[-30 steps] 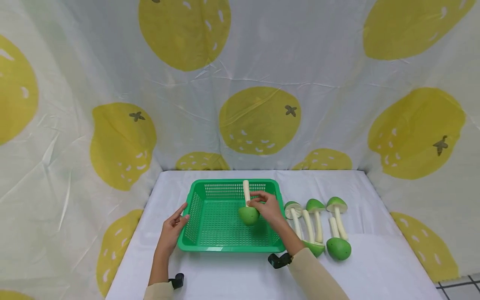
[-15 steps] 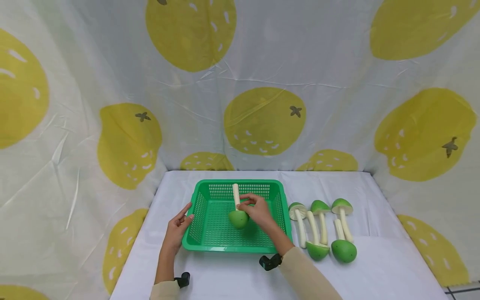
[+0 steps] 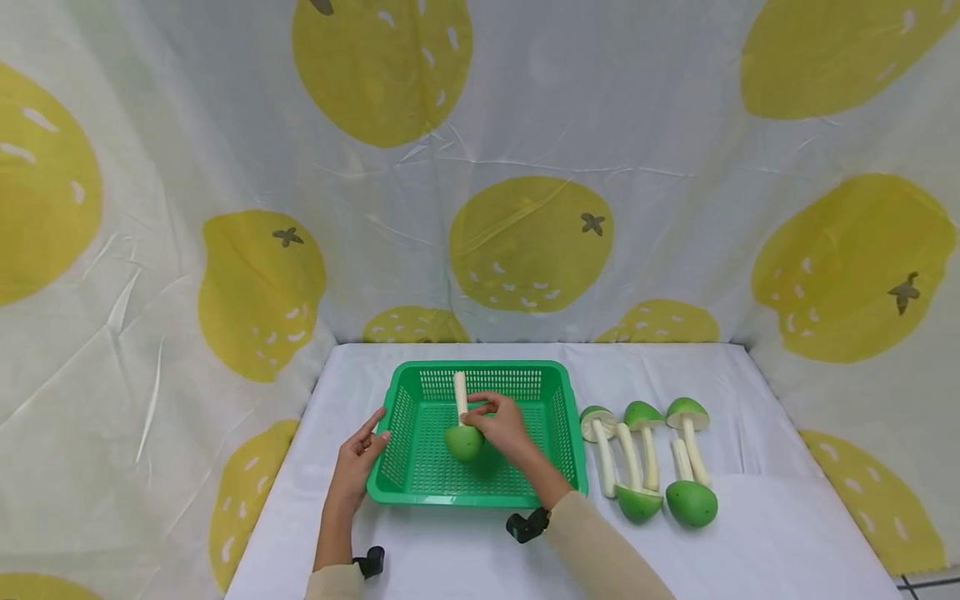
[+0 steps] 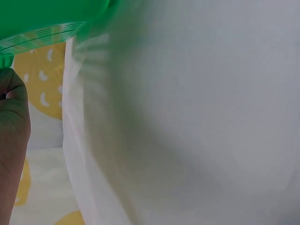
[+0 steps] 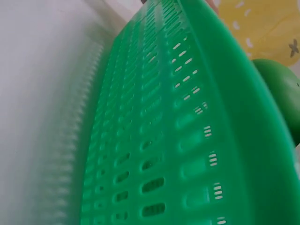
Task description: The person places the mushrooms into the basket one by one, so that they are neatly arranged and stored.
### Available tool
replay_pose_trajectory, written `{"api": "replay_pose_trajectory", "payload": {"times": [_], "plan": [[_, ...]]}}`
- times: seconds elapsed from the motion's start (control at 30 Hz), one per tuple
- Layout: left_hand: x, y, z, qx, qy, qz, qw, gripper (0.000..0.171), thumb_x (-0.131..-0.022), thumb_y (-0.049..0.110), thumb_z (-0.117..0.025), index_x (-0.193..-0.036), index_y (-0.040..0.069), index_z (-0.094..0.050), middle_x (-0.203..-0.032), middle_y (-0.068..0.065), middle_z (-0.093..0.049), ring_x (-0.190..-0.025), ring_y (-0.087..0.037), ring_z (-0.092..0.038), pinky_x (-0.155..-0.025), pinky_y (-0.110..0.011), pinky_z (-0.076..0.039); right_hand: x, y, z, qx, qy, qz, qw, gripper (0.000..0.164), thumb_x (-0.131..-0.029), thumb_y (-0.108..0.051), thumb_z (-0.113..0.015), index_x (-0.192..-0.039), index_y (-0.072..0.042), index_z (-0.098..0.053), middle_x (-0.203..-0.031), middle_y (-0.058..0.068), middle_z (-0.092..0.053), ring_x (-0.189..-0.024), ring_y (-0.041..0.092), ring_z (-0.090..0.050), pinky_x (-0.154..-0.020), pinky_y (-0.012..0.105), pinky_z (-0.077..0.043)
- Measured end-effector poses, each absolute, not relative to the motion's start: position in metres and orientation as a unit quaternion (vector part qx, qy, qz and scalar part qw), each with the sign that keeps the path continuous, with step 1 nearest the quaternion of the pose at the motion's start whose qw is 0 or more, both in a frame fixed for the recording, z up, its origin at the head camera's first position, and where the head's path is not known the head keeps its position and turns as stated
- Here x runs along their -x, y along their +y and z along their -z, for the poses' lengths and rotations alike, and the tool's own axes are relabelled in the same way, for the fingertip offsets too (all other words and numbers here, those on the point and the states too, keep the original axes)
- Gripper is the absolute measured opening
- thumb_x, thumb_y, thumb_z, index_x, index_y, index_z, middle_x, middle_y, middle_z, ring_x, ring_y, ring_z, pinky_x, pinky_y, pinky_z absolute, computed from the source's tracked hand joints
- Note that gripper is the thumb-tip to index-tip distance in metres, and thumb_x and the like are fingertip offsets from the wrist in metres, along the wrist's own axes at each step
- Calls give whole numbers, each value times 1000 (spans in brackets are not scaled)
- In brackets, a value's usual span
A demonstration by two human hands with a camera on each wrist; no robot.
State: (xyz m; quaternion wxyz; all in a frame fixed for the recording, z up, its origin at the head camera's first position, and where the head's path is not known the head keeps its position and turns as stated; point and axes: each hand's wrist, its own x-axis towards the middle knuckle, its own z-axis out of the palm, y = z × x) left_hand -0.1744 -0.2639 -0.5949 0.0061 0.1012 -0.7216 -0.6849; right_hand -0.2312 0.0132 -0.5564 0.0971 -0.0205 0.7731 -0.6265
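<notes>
Over the inside of the green plastic basket (image 3: 480, 501), my right hand (image 3: 501, 427) pinches the pale stem of a green-capped mushroom (image 3: 464, 444) between thumb and fingers. Its cap points down and its stem stands up; I cannot tell whether the cap touches the basket floor. My left hand (image 3: 352, 468) grips the basket's left rim, thumb on the upper side. In the left wrist view, part of that hand (image 4: 13, 126) shows below the basket's wall (image 4: 47, 11). The right wrist view is mostly basket wall (image 5: 150, 117), with the mushroom's cap (image 5: 279, 89) beyond the rim.
Several more green-capped mushrooms (image 3: 639, 502) lie in a group on the white-covered table (image 3: 780, 517), right of the basket. A lemon-print cloth (image 3: 525, 125) hangs behind and at both sides of the table.
My right hand has moved left across the basket with the mushroom in its pinch. My left hand stays on the left rim. The head view has shifted slightly.
</notes>
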Motion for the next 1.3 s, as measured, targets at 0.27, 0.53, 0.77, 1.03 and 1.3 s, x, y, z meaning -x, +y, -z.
{"api": "replay_pose_trajectory", "payload": {"times": [0.27,0.53,0.77,1.03,1.3], "plan": [[175,-262,595,-103,-713,694,10,54,-99,30,-71,-151,24,-55,-82,0,-52,-65,-7,-49,-57,-22,-48,230,3,562,22,763,636,117,34,-89,-20,-80,-121,-12,-72,-106,12,-70,-86,18,-67,-68,31,-56],[175,-263,596,-108,-706,700,5,52,-101,28,-69,-150,27,-55,-83,-1,-53,-68,-9,-51,-61,-22,-50,230,-9,566,32,763,631,140,35,-89,-21,-81,-121,-11,-71,-106,11,-72,-83,17,-69,-67,31,-57],[174,-260,596,-104,-701,705,7,53,-99,33,-71,-149,27,-56,-82,1,-51,-68,-7,-49,-61,-21,-47,228,-23,570,41,762,630,143,33,-89,-18,-81,-118,-7,-70,-98,9,-75,-78,14,-69,-64,30,-55],[173,-260,596,-114,-705,700,13,53,-98,33,-72,-148,27,-57,-82,3,-49,-69,-7,-47,-61,-21,-46,230,-36,574,48,773,612,158,34,-89,-20,-80,-119,-8,-69,-97,7,-75,-79,15,-68,-65,30,-54],[174,-260,593,-122,-695,709,2,50,-101,26,-69,-150,26,-56,-84,1,-48,-71,-7,-47,-62,-21,-47,233,-46,583,56,779,601,170,34,-89,-17,-80,-119,-5,-67,-94,8,-75,-79,17,-69,-66,32,-54]]}}
